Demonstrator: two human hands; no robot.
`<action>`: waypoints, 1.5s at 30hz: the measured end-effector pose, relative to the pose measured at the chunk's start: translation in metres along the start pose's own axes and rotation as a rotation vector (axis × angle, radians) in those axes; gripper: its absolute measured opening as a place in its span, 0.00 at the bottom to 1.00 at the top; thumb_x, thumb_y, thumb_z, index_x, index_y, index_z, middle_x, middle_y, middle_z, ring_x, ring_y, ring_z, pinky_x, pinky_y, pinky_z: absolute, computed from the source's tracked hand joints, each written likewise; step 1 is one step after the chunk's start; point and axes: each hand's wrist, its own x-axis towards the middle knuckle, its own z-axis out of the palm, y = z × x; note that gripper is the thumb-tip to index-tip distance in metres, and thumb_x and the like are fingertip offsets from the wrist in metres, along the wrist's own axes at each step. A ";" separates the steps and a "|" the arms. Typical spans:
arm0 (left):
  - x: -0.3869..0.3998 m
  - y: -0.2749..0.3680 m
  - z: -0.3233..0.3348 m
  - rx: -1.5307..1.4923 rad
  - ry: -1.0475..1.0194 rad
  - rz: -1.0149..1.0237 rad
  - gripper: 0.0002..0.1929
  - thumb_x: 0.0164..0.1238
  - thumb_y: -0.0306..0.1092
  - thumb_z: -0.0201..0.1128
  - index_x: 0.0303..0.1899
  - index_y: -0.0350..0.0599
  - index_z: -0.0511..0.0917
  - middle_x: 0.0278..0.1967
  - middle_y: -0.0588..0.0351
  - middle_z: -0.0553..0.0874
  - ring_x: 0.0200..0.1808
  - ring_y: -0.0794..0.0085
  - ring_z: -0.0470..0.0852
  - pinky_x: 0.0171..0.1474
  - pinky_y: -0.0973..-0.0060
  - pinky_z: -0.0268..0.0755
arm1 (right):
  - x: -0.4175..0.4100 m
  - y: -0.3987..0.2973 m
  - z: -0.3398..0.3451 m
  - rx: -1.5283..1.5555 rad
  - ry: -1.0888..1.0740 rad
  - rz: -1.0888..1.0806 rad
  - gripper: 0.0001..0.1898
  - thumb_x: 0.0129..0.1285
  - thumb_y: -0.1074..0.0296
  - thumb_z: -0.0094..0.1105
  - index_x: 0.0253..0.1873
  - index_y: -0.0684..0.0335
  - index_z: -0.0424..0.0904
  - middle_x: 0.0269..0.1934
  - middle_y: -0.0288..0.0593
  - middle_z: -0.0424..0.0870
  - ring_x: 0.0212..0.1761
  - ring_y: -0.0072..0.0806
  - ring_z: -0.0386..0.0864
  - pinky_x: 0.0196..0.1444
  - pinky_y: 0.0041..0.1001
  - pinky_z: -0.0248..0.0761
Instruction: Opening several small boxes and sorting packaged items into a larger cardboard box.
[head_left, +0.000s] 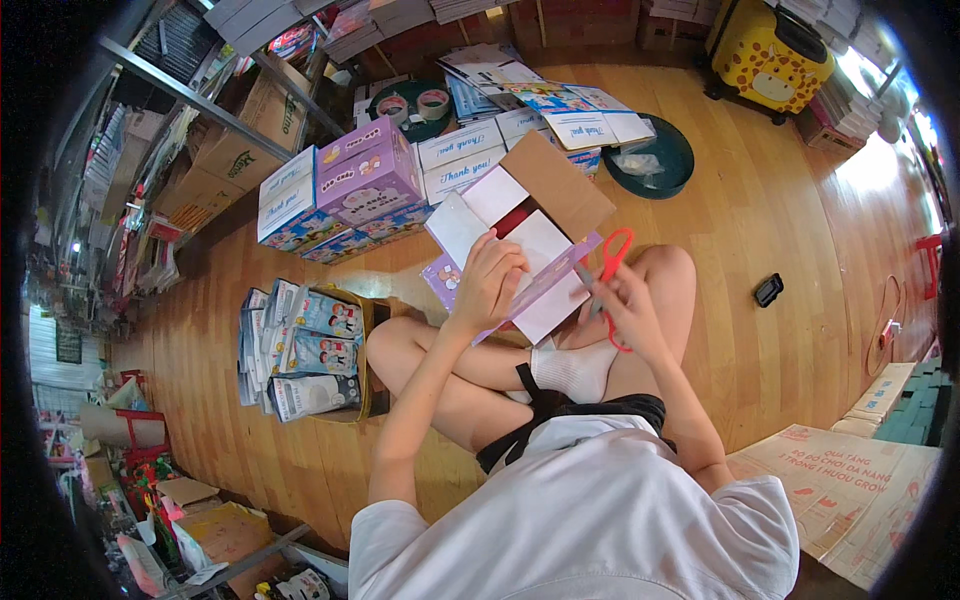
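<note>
A purple printed cardboard box (551, 274) with white inner flaps and one bare brown flap (559, 187) rests tilted before my crossed legs. Something dark red (514, 223) shows through a gap between its flaps. My left hand (491, 285) has its fingers curled on the box's near left side, gripping it. In my right hand (628, 304) is a pair of scissors (616, 255) with red-orange handles. Their grey blades are partly hidden by my fingers and lie close to the box's right edge.
Packed boxes, purple (367, 176) and blue-white (289, 199), stand ahead on the wooden floor. Tape rolls (433, 104) sit on a green tray; another green tray (675, 180) holds plastic. At left is a carton (373, 360) of pouches (322, 352). A black object (769, 289) lies right.
</note>
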 end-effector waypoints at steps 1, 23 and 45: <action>0.001 0.001 0.000 0.020 -0.014 0.008 0.06 0.70 0.30 0.51 0.35 0.43 0.76 0.39 0.54 0.78 0.47 0.61 0.79 0.69 0.55 0.58 | 0.007 -0.014 0.001 0.016 0.017 -0.087 0.12 0.74 0.73 0.48 0.59 0.67 0.68 0.36 0.48 0.86 0.29 0.24 0.83 0.28 0.20 0.71; -0.047 0.037 -0.071 -0.056 -0.048 -0.903 0.14 0.69 0.39 0.64 0.44 0.35 0.77 0.37 0.47 0.82 0.38 0.55 0.81 0.43 0.66 0.73 | 0.102 -0.086 0.032 -0.795 -0.158 -0.479 0.11 0.62 0.68 0.61 0.44 0.69 0.76 0.31 0.57 0.83 0.31 0.52 0.81 0.33 0.40 0.74; 0.016 -0.039 -0.152 -0.344 -0.265 -0.656 0.20 0.75 0.45 0.58 0.47 0.32 0.81 0.39 0.58 0.87 0.41 0.76 0.80 0.46 0.74 0.71 | -0.011 -0.054 -0.001 -0.649 0.150 -0.505 0.21 0.54 0.75 0.71 0.54 0.65 0.78 0.43 0.47 0.82 0.34 0.33 0.79 0.36 0.28 0.74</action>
